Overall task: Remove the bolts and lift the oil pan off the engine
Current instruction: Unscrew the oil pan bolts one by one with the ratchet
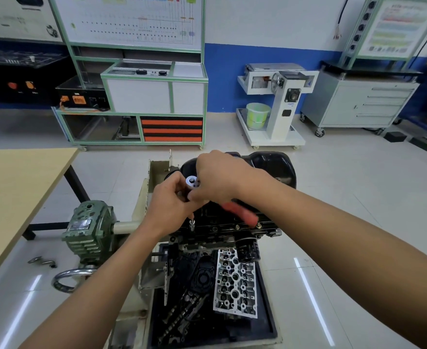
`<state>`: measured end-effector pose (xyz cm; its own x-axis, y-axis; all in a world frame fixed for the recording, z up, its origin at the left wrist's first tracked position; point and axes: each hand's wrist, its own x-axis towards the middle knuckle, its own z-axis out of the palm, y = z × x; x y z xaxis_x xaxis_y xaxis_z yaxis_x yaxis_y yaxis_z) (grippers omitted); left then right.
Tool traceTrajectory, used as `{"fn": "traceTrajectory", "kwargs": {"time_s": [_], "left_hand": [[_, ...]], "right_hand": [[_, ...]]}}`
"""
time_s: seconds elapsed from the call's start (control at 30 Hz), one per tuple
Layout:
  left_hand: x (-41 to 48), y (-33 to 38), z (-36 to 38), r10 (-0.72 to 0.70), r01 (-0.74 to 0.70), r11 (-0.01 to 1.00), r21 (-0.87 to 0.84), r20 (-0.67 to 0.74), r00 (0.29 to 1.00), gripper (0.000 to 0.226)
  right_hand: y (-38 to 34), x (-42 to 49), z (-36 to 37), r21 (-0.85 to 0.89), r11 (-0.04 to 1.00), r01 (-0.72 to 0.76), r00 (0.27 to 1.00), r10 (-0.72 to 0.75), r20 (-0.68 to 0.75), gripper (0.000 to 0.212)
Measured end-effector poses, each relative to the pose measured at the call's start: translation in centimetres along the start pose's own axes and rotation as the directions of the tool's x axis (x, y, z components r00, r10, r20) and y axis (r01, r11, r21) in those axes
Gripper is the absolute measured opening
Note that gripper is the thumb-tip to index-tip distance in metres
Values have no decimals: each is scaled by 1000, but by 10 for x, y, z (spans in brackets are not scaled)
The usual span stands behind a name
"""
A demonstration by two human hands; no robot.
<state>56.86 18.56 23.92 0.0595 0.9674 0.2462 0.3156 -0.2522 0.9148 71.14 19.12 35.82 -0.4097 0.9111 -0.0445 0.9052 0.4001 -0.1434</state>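
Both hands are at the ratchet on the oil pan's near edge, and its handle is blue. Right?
No: the head view shows the ratchet has a red handle, not blue. The left hand and right hand are both at it, on the near edge of the oil pan.

Oil pan (273,170): black, glossy, deep sump at the far right end. It sits open side down on top of the engine (220,230), flange against the block, not yet lifted.

Engine: dark block, pan side up, black oil filter (247,250) projecting from the near face.

Bolts (237,226): at least two heads visible along the near flange edge, seated.

Socket extension (192,222): upright on the near-left flange corner.

Ratchet (242,213): red handle slanting down to the right over the pan's near side.
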Motion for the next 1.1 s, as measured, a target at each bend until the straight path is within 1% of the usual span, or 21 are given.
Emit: {"fn": "traceTrajectory", "kwargs": {"time_s": [0.1,0.17,0.2,0.3,0.4,0.43,0.53,0.57,0.6,0.63,0.67,0.73,0.77,0.83,0.9,0.93,0.97,1.03,1.1], "left_hand": [[2,4,-7,-16,23,999,-45,148,989,28],[3,7,-10,-18,26,999,-32,230,973,27],[3,7,-11,-24,34,999,-32,260,965,25],[3,10,-12,-57,69,997,-23,326,944,23],[3,12,-14,-75,80,997,2,373,925,21],[3,11,-16,-76,77,997,13,389,918,20],[3,9,-20,-71,65,998,28,412,909,17],[3,8,-20,-69,66,998,22,397,915,17],[2,7,-19,-66,66,998,13,374,925,16],[1,6,-18,-59,62,998,3,346,936,13],[0,4,-17,-52,57,998,-6,317,947,11],[-2,1,-14,-41,49,998,-24,266,963,5],[-2,0,-12,-32,39,999,-25,252,967,4],[-2,-2,-9,-5,7,1000,-8,238,971,5],[-4,-3,-6,23,-27,1000,16,206,978,14],[-4,-3,-4,32,-37,999,22,180,983,20],[-5,-3,-4,37,-42,999,27,159,987,21],[-4,-3,-5,47,-53,998,36,152,987,12],[-1,-2,-8,36,-42,999,29,191,981,4]], "right_hand": [[2,2,-5,-128,991,46,999,-47,-4,32],[3,3,-9,-221,972,77,997,-78,2,16],[3,3,-10,-251,964,90,996,-92,6,15],[2,2,-11,-290,946,146,989,-145,26,29],[1,2,-9,-307,919,245,969,-242,50,30],[1,3,-8,-311,906,288,957,-280,69,26],[0,6,-6,-319,869,378,925,-364,106,31],[1,6,-5,-312,876,369,929,-357,96,28],[2,6,-4,-307,889,340,939,-337,66,21],[3,7,-3,-318,898,303,950,-312,25,18],[5,7,-3,-333,906,261,959,-282,-15,24],[5,8,-3,-335,924,183,976,-210,-48,35],[4,7,-4,-312,938,153,984,-174,-40,40],[2,7,-4,-226,969,99,995,-101,3,38],[1,6,-1,-127,992,23,998,-14,69,46],[0,6,2,-77,997,-9,995,16,99,51],[0,6,3,-34,999,-27,993,30,115,53],[-2,6,3,14,999,-33,995,32,92,51],[-4,4,-1,22,1000,-11,999,10,45,44]]}}
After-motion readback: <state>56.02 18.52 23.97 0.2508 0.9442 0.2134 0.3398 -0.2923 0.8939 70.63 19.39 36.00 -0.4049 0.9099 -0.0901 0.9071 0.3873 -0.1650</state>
